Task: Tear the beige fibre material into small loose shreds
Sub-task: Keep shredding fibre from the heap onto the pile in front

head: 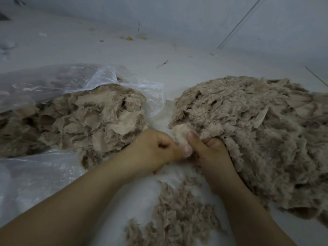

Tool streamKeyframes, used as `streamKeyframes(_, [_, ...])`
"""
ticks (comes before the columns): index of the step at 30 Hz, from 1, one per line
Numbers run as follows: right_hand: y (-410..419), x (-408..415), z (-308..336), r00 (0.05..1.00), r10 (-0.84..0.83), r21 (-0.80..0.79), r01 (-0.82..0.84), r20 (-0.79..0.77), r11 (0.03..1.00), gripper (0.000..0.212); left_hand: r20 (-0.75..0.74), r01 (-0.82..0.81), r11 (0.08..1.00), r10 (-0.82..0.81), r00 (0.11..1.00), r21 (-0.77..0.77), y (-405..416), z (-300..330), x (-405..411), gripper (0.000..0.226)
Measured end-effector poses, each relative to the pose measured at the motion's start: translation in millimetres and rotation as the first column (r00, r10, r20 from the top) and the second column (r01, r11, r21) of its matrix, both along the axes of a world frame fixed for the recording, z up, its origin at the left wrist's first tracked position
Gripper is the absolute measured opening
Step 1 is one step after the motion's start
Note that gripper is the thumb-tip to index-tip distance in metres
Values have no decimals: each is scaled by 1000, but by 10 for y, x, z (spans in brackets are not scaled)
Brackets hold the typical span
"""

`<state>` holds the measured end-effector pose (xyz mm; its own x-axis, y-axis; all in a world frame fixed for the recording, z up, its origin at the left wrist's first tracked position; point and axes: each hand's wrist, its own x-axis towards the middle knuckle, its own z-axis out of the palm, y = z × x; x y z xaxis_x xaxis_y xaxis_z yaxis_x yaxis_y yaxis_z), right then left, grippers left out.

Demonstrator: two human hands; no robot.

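Observation:
A piece of beige fibre material [181, 137] is held between both hands at the centre of the head view. My left hand [154, 150] grips its left edge with curled fingers. My right hand [209, 150] pinches its right side, thumb on top, fingers tucked under the edge of a large heap of beige fibre [257, 139] on the right. A second mass of beige fibre pieces [85, 119] lies on the left, partly inside a clear plastic bag [53, 84]. A patch of small loose shreds [175, 215] lies on the white surface between my forearms.
The white floor surface [186, 71] runs back to a pale wall [177, 16]. Small bits of debris, one yellow [129, 38], lie near the wall's base. More clear plastic [35, 176] spreads at the lower left.

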<state>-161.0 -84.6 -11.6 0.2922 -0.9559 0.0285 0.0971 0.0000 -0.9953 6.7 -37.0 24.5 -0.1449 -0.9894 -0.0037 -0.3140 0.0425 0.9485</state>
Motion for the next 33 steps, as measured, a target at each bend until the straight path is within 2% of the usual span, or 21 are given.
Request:
streamKeyframes(1, [2, 3, -3, 1000, 15, -3, -15, 7, 1000, 38, -89, -188, 982, 185, 979, -26, -35, -32, -36, 50])
streamKeyframes(2, [9, 7, 1, 1000, 28, -11, -28, 6, 1000, 37, -169, -307, 951, 298, 939, -28, -60, -46, -73, 45])
streamKeyframes(5, [22, 11, 12, 999, 44, -24, -44, -18, 999, 40, -285, -346, 938, 330, 900, -6, -81, -48, -182, 22])
streamKeyframes(8, [25, -9, 36, 997, -2, -42, -2, -74, 999, 50, -365, -435, 899, 391, 845, -46, -75, -6, -187, 19])
streamKeyframes(10, [14, -22, 45, 995, -33, -26, 31, -89, 999, 48, -436, -549, 823, 446, 782, -143, -70, 94, -127, 23])
streamKeyframes(12, [9, -24, 51, 996, -29, -8, 28, -81, 1000, 43, -412, -672, 655, 538, 735, -344, -72, 197, 29, 23])
streamKeyframes(14, [16, -14, 68, 997, -18, 4, 19, -70, 1000, 41, -206, -642, 497, 674, 709, -583, -90, 263, 239, 15])
streamKeyframes(15, [20, -9, 69, 998, -9, 10, 10, -59, 1000, 41, -12, -561, 494, 744, 668, -664, -110, 272, 344, 12])
streamKeyframes(17, [23, -8, 74, 999, 6, 13, -6, -47, 1000, 40, 443, -374, 628, 762, 472, -683, -142, 207, 518, 9])
streamKeyframes(18, [20, -10, 70, 999, 9, 13, -8, -46, 1000, 39, 587, -329, 695, 718, 374, -640, -152, 156, 564, 9])
streamKeyframes(19, [17, -12, 65, 999, 10, 13, -10, -44, 1000, 38, 662, -309, 735, 678, 320, -603, -146, 129, 563, 10])
streamKeyframes(20, [16, -9, 63, 999, 10, 14, -10, -43, 1000, 37, 692, -295, 756, 654, 306, -584, -134, 118, 546, 11])
streamKeyframes(22, [17, -2, 62, 999, 7, 16, -6, -33, 1000, 36, 708, -250, 772, 635, 309, -584, -92, 160, 482, 12])
streamKeyframes(25, [17, 7, 63, 1000, 9, 12, -8, -20, 1000, 34, 626, -149, 705, 692, 359, -694, -49, 274, 363, 23])
streamKeyframes(27, [19, 5, 65, 1000, 8, 9, -8, -21, 1000, 36, 577, -105, 689, 671, 466, -717, -57, 273, 214, 23])
streamKeyframes(30, [29, 3, 66, 999, -4, 9, 4, -37, 1000, 39, 535, -102, 799, 485, 692, -592, -203, 194, -74, 26])
streamKeyframes(31, [30, 1, 72, 999, -15, 8, 15, -43, 1000, 40, 515, -118, 842, 426, 744, -526, -304, 141, -153, 26])
streamKeyframes(33, [29, -5, 83, 999, -27, 3, 27, -39, 1000, 41, 458, -202, 880, 406, 791, -431, -532, 14, -260, 38])
